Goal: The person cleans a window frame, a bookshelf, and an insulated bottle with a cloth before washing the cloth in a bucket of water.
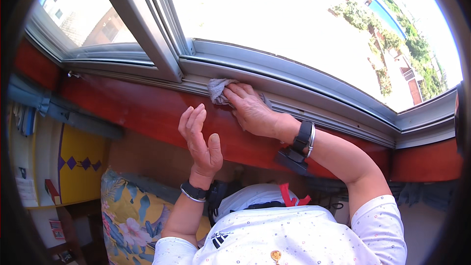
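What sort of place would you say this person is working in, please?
Probably a room in a home, upstairs. The right hand presses a grey cloth against a sliding window frame above a red-brown sill; rooftops show outside, and a floral cushion lies below. The left hand hovers open.

The single head camera looked down from above the person's chest, facing forward to the window frame (294, 76) and the red sill (147, 113), both close. The fisheye lens bent straight edges near the rim. No second view existed.
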`<action>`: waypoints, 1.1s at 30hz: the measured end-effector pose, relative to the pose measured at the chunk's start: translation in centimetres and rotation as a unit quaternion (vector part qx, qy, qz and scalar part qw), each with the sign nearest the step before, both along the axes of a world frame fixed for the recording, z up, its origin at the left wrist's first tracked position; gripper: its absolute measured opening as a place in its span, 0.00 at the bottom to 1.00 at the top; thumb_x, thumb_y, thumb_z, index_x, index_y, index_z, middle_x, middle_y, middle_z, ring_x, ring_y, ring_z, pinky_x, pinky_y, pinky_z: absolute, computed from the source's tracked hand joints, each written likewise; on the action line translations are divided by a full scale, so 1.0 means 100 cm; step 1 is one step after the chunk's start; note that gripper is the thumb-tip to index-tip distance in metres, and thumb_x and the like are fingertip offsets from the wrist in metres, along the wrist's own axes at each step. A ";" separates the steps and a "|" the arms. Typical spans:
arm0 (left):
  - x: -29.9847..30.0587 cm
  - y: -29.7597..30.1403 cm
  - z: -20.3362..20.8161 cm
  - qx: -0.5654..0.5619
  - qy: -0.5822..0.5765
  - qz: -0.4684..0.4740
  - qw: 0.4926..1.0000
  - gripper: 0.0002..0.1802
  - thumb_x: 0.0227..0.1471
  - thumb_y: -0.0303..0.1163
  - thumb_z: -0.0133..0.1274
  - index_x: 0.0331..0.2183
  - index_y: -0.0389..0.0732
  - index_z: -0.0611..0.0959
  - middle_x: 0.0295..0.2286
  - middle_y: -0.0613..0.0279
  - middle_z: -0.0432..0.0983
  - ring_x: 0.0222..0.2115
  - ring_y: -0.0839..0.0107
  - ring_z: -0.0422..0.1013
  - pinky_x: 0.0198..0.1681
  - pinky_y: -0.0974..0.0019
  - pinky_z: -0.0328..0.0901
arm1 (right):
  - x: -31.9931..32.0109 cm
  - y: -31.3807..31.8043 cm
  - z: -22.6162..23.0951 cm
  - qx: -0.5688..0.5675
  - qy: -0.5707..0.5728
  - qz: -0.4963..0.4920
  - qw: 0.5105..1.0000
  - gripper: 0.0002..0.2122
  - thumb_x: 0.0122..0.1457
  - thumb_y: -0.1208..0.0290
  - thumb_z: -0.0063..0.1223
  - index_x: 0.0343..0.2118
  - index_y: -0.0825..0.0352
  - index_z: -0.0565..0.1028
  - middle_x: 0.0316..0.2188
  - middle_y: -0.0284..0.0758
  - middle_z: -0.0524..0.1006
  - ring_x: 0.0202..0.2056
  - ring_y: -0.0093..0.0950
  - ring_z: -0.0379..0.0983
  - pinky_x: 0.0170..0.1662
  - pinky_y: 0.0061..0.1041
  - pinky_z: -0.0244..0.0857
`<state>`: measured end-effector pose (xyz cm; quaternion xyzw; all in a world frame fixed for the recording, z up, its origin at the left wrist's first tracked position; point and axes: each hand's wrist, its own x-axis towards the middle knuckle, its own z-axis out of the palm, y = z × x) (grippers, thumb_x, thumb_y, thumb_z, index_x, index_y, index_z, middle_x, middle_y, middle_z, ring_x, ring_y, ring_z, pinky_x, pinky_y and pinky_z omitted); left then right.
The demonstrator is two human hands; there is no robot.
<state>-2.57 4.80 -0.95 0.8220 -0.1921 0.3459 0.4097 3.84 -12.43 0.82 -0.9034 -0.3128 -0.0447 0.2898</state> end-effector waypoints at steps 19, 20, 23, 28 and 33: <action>0.000 -0.002 -0.003 -0.100 0.006 0.031 0.995 0.28 0.60 0.46 0.34 0.54 0.36 0.64 0.57 0.53 0.56 0.59 0.57 0.49 0.61 0.52 0.41 | -0.001 0.069 -0.014 0.157 0.037 0.227 0.960 0.13 0.51 0.75 0.50 0.41 0.70 0.73 0.44 0.45 0.73 0.50 0.40 0.66 0.56 0.35 0.57; -0.002 0.001 -0.003 -0.099 -0.001 0.020 0.995 0.28 0.60 0.46 0.34 0.54 0.36 0.64 0.57 0.53 0.56 0.59 0.57 0.49 0.61 0.52 0.41 | -0.007 0.067 -0.018 0.144 0.047 0.230 0.961 0.13 0.52 0.75 0.49 0.42 0.71 0.72 0.45 0.46 0.72 0.51 0.41 0.65 0.56 0.35 0.56; -0.007 0.002 0.002 -0.101 0.043 0.006 0.994 0.25 0.60 0.43 0.35 0.52 0.36 0.66 0.56 0.54 0.57 0.60 0.58 0.48 0.61 0.52 0.41 | -0.034 0.050 -0.014 0.166 0.059 0.221 0.959 0.14 0.53 0.77 0.47 0.44 0.71 0.72 0.48 0.46 0.71 0.54 0.40 0.63 0.59 0.35 0.54; -0.024 -0.022 0.003 0.008 0.038 -0.035 0.999 0.21 0.59 0.38 0.39 0.50 0.36 0.68 0.56 0.52 0.56 0.60 0.55 0.46 0.61 0.50 0.42 | -0.075 -0.009 -0.018 0.153 0.086 0.240 0.955 0.14 0.56 0.75 0.48 0.46 0.70 0.71 0.52 0.46 0.68 0.57 0.41 0.60 0.60 0.38 0.53; -0.034 -0.054 0.007 0.054 0.038 -0.072 0.995 0.17 0.56 0.32 0.41 0.46 0.35 0.70 0.54 0.48 0.59 0.59 0.50 0.47 0.60 0.47 0.44 | -0.125 -0.085 -0.021 0.096 0.121 0.143 0.978 0.14 0.57 0.74 0.48 0.47 0.68 0.70 0.53 0.46 0.66 0.58 0.41 0.58 0.59 0.38 0.54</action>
